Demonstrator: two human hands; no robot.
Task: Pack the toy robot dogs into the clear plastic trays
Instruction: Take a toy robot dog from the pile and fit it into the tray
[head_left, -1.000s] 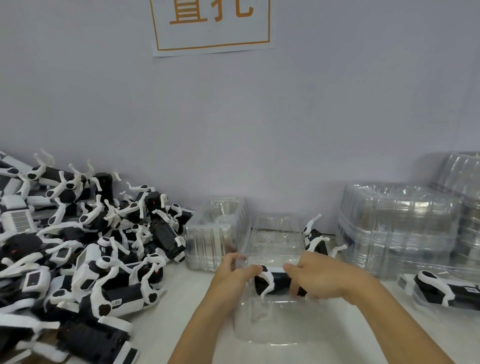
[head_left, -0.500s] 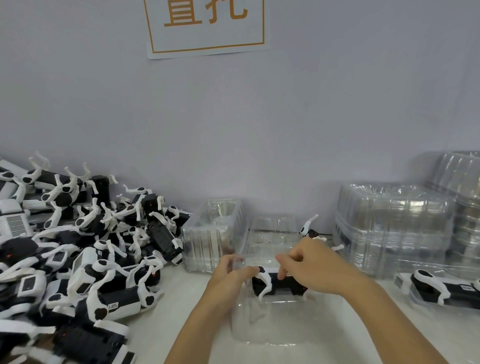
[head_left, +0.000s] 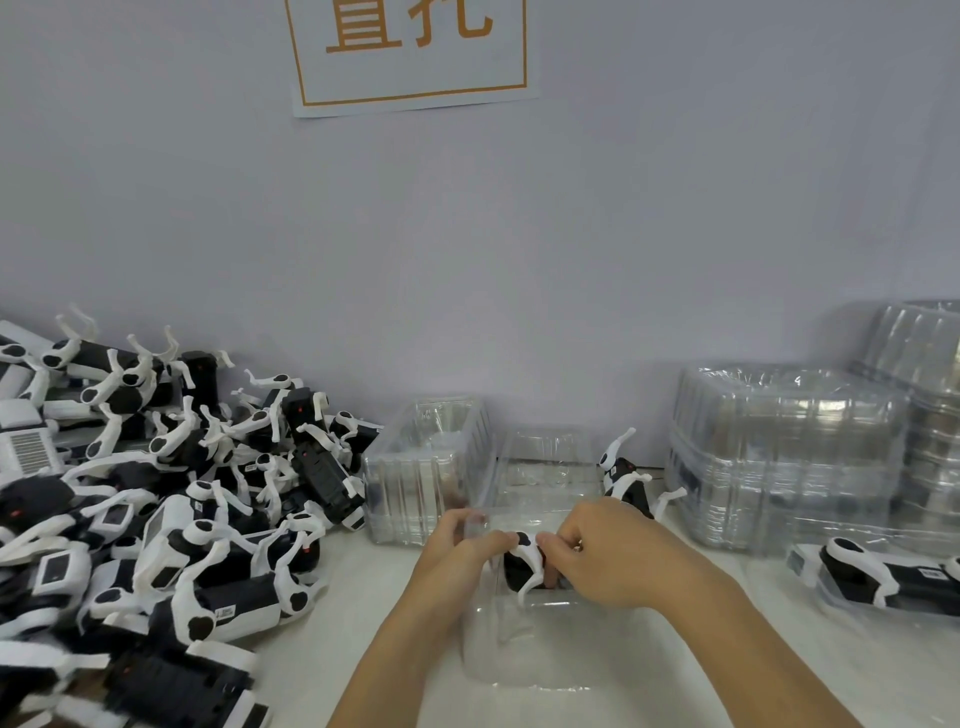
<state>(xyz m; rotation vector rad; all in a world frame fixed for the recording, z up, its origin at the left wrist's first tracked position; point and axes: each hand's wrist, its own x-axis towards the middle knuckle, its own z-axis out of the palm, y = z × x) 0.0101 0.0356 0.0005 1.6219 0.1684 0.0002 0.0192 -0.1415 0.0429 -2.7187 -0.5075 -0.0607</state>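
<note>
Over the last second your right hand has slid leftward along the toy robot dog, and both hands have closed in on it. It now sits low in the open clear plastic tray at the near middle of the worktop. Your left hand pinches the dog's left end by its white leg; your right hand's fingers curl over the rest of the body. I judge this dog nearly seated, with only the pressing home left.

Counts, largest first. The pile of unpacked robot dogs at the left edge holds too many, too tangled, to count; well over a dozen. Stacks of empty trays at the right edge: two, sheets uncountable. A single upturned tray stands toward the back edge, left of your open one. A packed tray lies at the right edge, one dog inside. One loose dog lies just behind your right hand.
</note>
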